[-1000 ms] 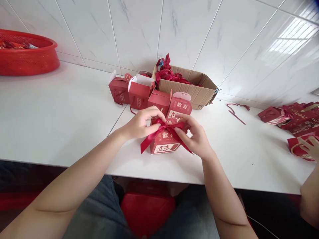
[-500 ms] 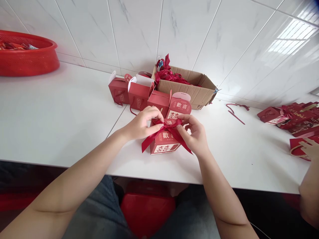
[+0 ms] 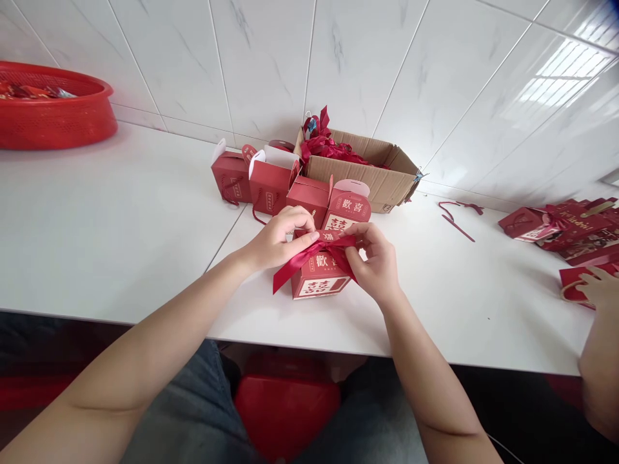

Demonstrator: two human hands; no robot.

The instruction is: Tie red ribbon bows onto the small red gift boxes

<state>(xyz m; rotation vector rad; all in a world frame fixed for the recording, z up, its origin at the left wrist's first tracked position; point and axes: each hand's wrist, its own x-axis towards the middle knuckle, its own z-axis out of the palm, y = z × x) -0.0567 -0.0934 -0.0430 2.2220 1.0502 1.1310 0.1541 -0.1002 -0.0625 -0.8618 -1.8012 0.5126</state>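
A small red gift box (image 3: 316, 287) with gold and white characters stands on the white table in front of me. Across its top lies a dark red ribbon bow (image 3: 331, 246), one tail hanging out to the lower left. My left hand (image 3: 285, 235) is closed on the bow's left side, thumb and fingertips pinching the ribbon. On the other side, my right hand (image 3: 374, 261) pinches the ribbon between thumb and forefinger, its other fingers curled. Directly behind stands another red box (image 3: 352, 206) with a raised white-backed flap.
More red boxes (image 3: 271, 187) stand in a row before a cardboard carton (image 3: 358, 173) of red ribbons. A red plastic basket (image 3: 58, 122) sits far left. Loose cord (image 3: 457, 227) lies right. At the right edge, another person's hand (image 3: 599, 287) touches a red bag (image 3: 575, 283).
My right fingers have shifted slightly along the ribbon, and its right tail is now mostly behind that hand. The left hand has barely moved. The other person's hand moved slightly left.
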